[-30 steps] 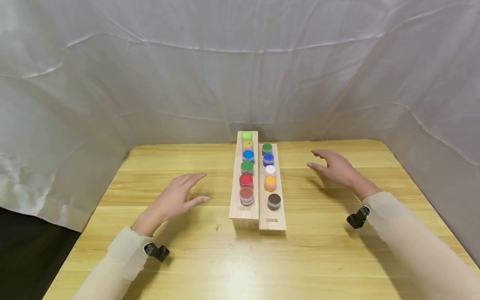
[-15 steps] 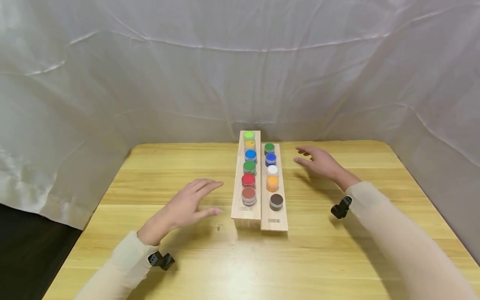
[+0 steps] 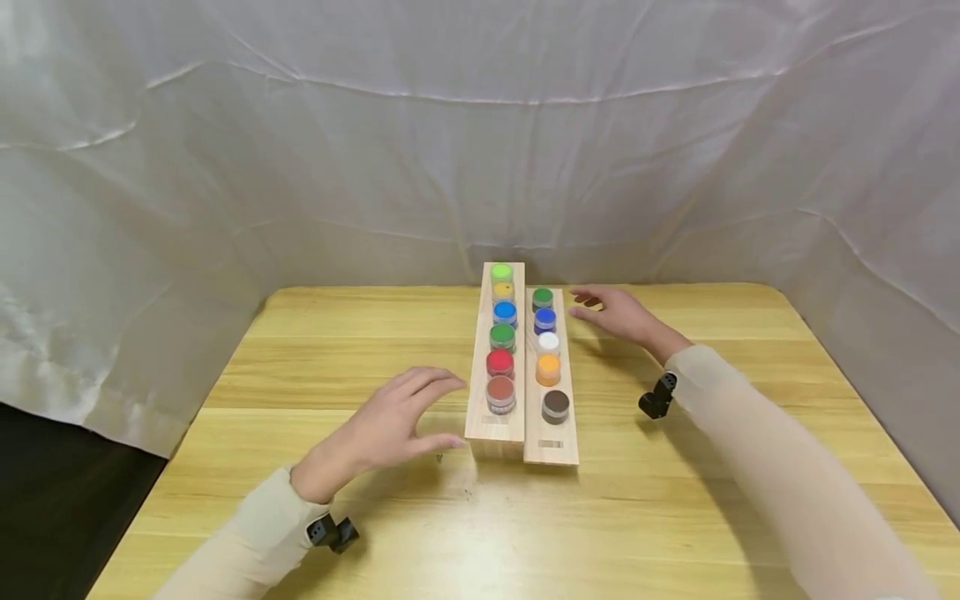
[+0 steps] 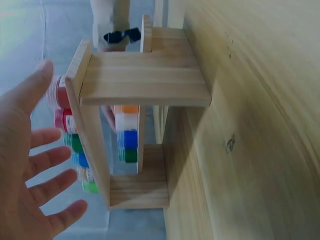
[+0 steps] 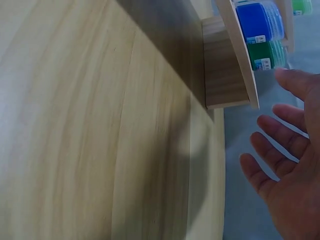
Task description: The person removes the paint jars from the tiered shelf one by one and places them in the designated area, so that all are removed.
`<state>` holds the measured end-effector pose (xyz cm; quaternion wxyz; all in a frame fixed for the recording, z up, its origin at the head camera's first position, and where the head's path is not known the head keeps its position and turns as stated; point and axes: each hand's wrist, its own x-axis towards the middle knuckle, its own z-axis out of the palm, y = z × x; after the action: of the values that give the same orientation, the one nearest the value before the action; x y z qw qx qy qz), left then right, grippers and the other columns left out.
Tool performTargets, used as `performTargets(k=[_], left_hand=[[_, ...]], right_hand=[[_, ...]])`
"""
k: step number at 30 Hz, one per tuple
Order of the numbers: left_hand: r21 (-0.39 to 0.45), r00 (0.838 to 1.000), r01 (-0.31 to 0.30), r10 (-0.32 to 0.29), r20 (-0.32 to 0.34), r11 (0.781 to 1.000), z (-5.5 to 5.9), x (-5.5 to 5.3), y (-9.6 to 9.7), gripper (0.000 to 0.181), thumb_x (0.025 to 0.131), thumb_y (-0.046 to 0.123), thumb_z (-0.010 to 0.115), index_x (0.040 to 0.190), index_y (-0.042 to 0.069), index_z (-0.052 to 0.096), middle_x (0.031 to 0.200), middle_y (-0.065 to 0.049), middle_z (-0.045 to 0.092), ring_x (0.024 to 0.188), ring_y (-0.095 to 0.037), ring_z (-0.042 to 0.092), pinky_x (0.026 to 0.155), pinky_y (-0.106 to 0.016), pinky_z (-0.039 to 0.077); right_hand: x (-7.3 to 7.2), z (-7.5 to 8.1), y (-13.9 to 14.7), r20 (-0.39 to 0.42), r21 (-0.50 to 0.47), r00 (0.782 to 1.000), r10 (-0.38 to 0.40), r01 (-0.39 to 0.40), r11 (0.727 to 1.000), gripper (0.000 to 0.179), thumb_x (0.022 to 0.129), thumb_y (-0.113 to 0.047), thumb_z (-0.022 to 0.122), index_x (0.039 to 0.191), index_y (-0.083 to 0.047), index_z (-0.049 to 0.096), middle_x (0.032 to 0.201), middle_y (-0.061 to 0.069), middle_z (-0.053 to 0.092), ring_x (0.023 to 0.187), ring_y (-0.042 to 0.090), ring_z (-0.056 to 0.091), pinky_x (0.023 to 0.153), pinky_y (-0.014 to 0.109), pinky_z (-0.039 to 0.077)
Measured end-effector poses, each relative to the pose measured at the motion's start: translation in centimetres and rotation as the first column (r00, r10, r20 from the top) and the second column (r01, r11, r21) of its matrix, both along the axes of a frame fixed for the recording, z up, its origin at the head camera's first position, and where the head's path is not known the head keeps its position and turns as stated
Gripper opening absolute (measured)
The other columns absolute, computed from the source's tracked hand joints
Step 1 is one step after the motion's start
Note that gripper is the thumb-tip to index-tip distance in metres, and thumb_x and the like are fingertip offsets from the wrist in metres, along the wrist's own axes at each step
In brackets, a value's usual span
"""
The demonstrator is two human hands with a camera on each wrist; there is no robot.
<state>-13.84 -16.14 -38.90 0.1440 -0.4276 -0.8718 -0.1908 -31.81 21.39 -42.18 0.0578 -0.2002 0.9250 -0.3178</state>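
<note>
A two-step wooden rack (image 3: pixel 477 421) stands mid-table, bearing two rows of small paint jars. My left hand (image 3: pixel 390 421) hovers left of its taller step, fingers spread and holding nothing, close to the reddish-brown jar (image 3: pixel 501 394) and the red jar (image 3: pixel 500 363). In the left wrist view a gap shows between the fingers and the jars. On the other side, my right hand (image 3: pixel 618 315) is held in the air beside the far end of the lower step (image 3: pixel 551 454). Its thumb is near the dark green jar (image 5: pixel 267 55) and the blue jar (image 5: pixel 260 22); contact is unclear.
The upper row also holds light green, yellow, blue and green jars; the lower has white, orange (image 3: pixel 548 369) and dark brown (image 3: pixel 556 407) ones. Grey cloth (image 3: pixel 495 150) hangs behind and beside the wooden table (image 3: pixel 637 517). Black cameras sit on both wrists.
Both hands have moved inward toward the rack, the left one rightward and nearer, the right one leftward. The rack and jars keep their arrangement; the head view has shifted slightly.
</note>
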Motion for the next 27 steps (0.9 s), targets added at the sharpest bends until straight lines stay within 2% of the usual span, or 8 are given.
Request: performTargets(k=[2,5,13,20,27], left_hand=[[0.02,1.0,0.007,-0.007,-0.029,1.0,-0.1,0.1,0.2,0.068,0.082,0.051,0.073,0.131,0.006,0.058,0.13,-0.008,0.057,0.121,-0.026,0.053,0.103,-0.044,0.042],[0.042,0.998,0.014,-0.012,-0.055,0.999,-0.1,0.2,0.4,0.066,0.081,0.05,0.075,0.129,0.007,0.06,0.128,-0.007,0.058,0.12,-0.024,0.054,0.103,-0.042,0.043],[0.031,0.998,0.019,-0.018,-0.059,0.999,-0.1,0.3,0.4,0.06,0.085,0.05,0.071,0.127,0.008,0.061,0.127,-0.005,0.059,0.118,-0.022,0.054,0.101,-0.04,0.044],[0.042,0.997,0.048,-0.046,-0.068,0.998,-0.1,0.1,0.5,0.058,0.078,0.039,0.081,0.124,0.008,0.063,0.123,-0.005,0.06,0.116,-0.021,0.055,0.1,-0.038,0.045],[0.035,0.993,0.077,-0.073,-0.089,0.996,-0.1,0.0,0.6,0.056,0.076,0.039,0.082,0.12,0.01,0.065,0.12,-0.004,0.061,0.115,-0.019,0.055,0.101,-0.036,0.044]], right_hand=[[-0.3,-0.1,-0.3,0.004,0.001,1.0,-0.004,0.004,1.0,0.055,0.098,-0.034,0.059,0.142,-0.003,0.048,0.136,0.021,0.054,0.121,0.037,0.051,0.101,0.054,0.039],[-0.7,-0.3,-0.7,0.007,0.015,1.0,-0.004,0.004,1.0,0.055,0.098,-0.037,0.058,0.141,-0.002,0.05,0.137,0.021,0.052,0.122,0.038,0.051,0.101,0.054,0.039],[-1.5,0.0,-1.7,0.014,0.037,1.0,0.014,-0.014,0.999,0.055,0.099,-0.038,0.057,0.14,-0.002,0.049,0.138,0.02,0.05,0.122,0.038,0.05,0.101,0.055,0.039],[-2.5,-0.3,-1.9,0.017,0.044,0.999,0.037,-0.038,0.998,0.052,0.098,-0.031,0.061,0.137,0.001,0.052,0.128,0.024,0.054,0.114,0.039,0.054,0.096,0.053,0.044],[-3.1,-0.3,-2.2,0.072,0.056,0.996,0.054,-0.058,0.997,0.056,0.097,-0.035,0.06,0.138,0.001,0.049,0.132,0.024,0.052,0.115,0.039,0.054,0.095,0.052,0.045]])
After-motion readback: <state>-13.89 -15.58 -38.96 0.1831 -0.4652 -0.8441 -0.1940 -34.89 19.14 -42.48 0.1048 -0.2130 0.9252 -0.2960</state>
